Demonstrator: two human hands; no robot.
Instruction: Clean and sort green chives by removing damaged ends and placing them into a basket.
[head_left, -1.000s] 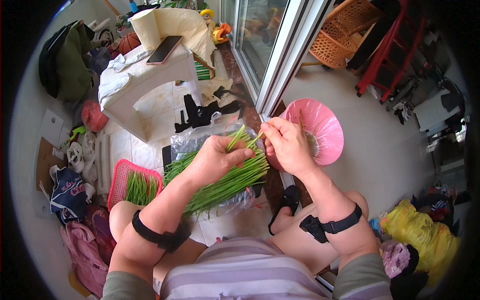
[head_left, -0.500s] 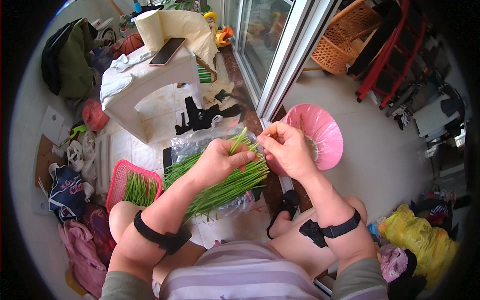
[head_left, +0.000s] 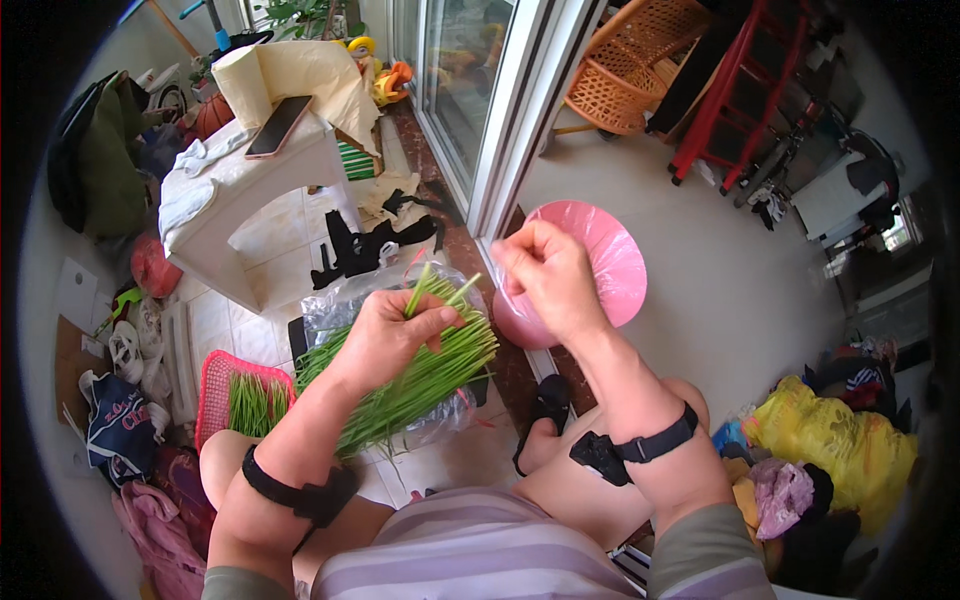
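A few garlic chive stems (head_left: 419,288) are pinched between the thumb and fingers of my left hand (head_left: 385,338), with their pale ends pointing up and away. Below it a large heap of garlic chives (head_left: 420,380) lies on a clear plastic sheet (head_left: 330,312) on the floor. My right hand (head_left: 556,280) is closed, its fingertips pinched together in front of the pink bin (head_left: 622,262) at its left side. Whatever those fingertips hold, if anything, is too small and blurred to make out. More chives (head_left: 257,404) lie in a pink-red plastic basket (head_left: 212,390) on the left.
Beyond the heap stands a white stool (head_left: 215,225) with a phone (head_left: 279,127) and a paper roll (head_left: 240,88). Black straps (head_left: 365,245) lie on the tiles. The sliding door frame (head_left: 505,130) rises beside the bin. A yellow bag (head_left: 830,440) sits at the right.
My hands have drawn apart: the right has moved away from the stems towards the bin, while the left still holds its stems. The whole view has shifted slightly.
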